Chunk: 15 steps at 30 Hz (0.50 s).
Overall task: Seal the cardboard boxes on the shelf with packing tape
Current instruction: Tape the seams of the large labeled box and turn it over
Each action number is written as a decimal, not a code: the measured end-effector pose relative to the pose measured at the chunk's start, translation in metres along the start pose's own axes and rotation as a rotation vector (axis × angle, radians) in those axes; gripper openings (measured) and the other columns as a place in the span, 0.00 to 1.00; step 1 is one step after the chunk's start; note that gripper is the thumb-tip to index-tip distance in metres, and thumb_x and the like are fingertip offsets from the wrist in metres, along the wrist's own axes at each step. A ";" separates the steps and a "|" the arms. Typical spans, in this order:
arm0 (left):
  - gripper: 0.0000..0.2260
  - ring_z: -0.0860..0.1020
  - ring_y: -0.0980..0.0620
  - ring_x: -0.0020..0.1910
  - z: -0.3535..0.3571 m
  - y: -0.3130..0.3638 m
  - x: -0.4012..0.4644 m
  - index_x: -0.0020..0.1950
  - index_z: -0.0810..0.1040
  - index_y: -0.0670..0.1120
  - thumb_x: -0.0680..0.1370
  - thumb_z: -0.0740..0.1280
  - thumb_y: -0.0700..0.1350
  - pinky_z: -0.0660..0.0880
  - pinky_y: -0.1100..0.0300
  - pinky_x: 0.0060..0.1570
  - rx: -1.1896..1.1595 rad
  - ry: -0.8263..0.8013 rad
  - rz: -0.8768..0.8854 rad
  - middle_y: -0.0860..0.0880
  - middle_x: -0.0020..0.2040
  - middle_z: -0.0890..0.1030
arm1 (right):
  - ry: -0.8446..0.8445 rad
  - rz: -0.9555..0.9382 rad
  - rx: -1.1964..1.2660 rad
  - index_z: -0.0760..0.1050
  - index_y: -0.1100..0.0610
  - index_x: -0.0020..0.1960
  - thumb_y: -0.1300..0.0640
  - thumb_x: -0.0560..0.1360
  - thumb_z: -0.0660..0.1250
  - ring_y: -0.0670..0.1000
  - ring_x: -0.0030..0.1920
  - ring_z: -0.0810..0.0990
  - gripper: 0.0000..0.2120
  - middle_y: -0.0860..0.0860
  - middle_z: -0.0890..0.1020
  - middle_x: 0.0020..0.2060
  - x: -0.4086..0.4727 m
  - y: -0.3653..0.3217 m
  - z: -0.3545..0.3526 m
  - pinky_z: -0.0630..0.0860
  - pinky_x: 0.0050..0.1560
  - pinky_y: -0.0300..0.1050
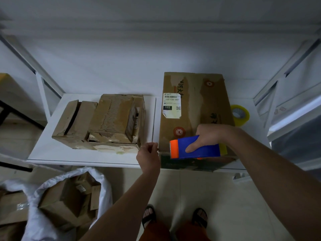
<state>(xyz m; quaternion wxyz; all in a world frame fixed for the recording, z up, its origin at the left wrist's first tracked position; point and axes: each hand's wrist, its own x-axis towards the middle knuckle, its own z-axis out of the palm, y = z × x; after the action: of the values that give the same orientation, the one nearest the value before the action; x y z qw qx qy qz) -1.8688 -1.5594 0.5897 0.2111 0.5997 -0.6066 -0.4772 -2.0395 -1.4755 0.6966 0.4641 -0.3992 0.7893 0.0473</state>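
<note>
Head view showed the right hand (211, 136) wrapped around a blue-and-orange tape dispenser (194, 147) at the near edge of the large cardboard box (196, 105) on the white shelf (43, 150). The left hand (149, 153) pinched something at the box's near left corner, probably the tape end, too thin to make out. If that pinch slipped, the strip could curl and stick askew. The battered smaller boxes (104, 122) sat well apart to the left, flaps loose
</note>
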 end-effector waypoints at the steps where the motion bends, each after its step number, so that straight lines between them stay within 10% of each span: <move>1: 0.05 0.80 0.48 0.45 0.001 -0.001 -0.001 0.50 0.81 0.42 0.79 0.66 0.41 0.69 0.67 0.39 0.007 0.006 0.010 0.45 0.44 0.82 | -0.004 0.002 -0.001 0.72 0.52 0.42 0.38 0.70 0.69 0.48 0.37 0.77 0.18 0.50 0.79 0.39 0.001 0.000 0.001 0.70 0.37 0.38; 15: 0.12 0.73 0.48 0.57 0.003 -0.005 0.002 0.61 0.75 0.42 0.81 0.60 0.45 0.70 0.57 0.50 0.638 -0.039 0.290 0.44 0.59 0.77 | -0.004 -0.001 0.006 0.71 0.52 0.42 0.38 0.70 0.69 0.48 0.40 0.78 0.18 0.49 0.79 0.41 0.007 0.003 0.006 0.71 0.37 0.37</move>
<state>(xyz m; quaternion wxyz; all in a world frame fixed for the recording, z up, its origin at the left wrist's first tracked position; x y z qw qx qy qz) -1.8686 -1.5594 0.5834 0.0671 0.5337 -0.8081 -0.2402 -2.0393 -1.4747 0.6870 0.4669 -0.3980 0.7884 0.0453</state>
